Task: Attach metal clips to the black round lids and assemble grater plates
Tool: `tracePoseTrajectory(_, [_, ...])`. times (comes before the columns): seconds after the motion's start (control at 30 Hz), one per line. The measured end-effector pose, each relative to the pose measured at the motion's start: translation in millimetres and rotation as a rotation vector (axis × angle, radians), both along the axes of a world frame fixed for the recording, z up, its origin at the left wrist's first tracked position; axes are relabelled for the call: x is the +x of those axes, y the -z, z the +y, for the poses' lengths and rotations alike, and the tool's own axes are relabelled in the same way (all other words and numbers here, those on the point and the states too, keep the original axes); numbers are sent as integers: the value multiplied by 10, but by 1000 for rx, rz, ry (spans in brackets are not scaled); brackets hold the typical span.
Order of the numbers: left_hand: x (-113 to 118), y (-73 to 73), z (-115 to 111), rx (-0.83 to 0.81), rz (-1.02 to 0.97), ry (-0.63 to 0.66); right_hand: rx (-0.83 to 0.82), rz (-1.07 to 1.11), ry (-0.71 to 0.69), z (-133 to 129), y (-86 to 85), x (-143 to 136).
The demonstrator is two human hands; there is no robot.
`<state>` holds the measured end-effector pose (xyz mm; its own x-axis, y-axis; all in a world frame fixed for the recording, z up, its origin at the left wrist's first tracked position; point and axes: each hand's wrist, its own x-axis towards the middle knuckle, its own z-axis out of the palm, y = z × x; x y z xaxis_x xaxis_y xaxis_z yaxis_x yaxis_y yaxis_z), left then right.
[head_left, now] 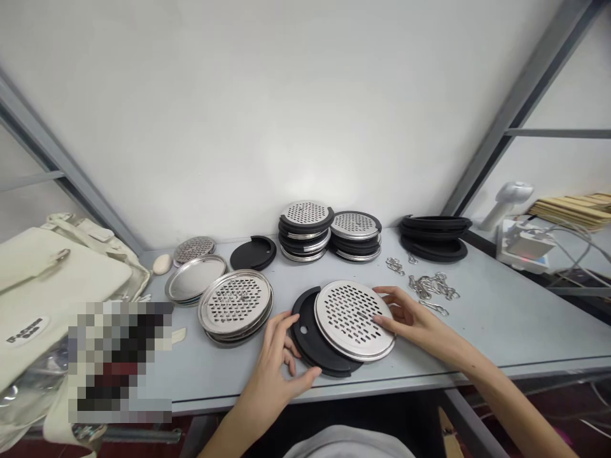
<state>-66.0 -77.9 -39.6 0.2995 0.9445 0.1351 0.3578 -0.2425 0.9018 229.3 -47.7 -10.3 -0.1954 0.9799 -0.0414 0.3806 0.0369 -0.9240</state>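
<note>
My left hand [281, 362] grips the left rim of a round black plastic base [310, 340], thumb at its front edge and fingers along its side. A round metal grater disc [353, 318] with slotted holes lies partly over this base, offset to the right. My right hand [405, 315] pinches the disc at its right edge, thumb on top and fingers curled at the rim. To the left stands a stack of similar grater discs [236, 302]. Behind it are plain metal discs [196, 278] and another grater disc [195, 249].
Two stacks of black-rimmed graters, a left one [305, 232] and a right one [356, 235], stand by the wall. A black base [252, 253] lies beside them. Farther right are stacked black bases [434, 238], metal clips [433, 286] and a scanner [508, 200]. A cream bag [62, 280] sits left.
</note>
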Motion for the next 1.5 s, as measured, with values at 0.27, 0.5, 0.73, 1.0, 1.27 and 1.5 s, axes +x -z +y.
tracePoseTrajectory(0.27, [-9, 0, 12, -62, -18, -1, 83, -319, -150, -143, -71, 46])
tracePoseTrajectory(0.5, [-25, -58, 11, -132, 34, -20, 62, -313, -184, -141, -73, -22])
tracePoseTrajectory(0.73, [-2, -62, 20, -160, -69, -47, 112, -337, -181, -163, -132, -114])
tracePoseTrajectory(1.0, [2, -72, 35, -121, -93, -6, 17, -266, -176, -95, -172, -99])
tracePoseTrajectory(1.27, [-4, -104, 33, -90, 7, 62, -122, -27, -39, -9, -227, -171])
tracePoseTrajectory(1.5, [-9, -110, 14, -80, 33, 65, -185, -73, -80, 31, -278, -131])
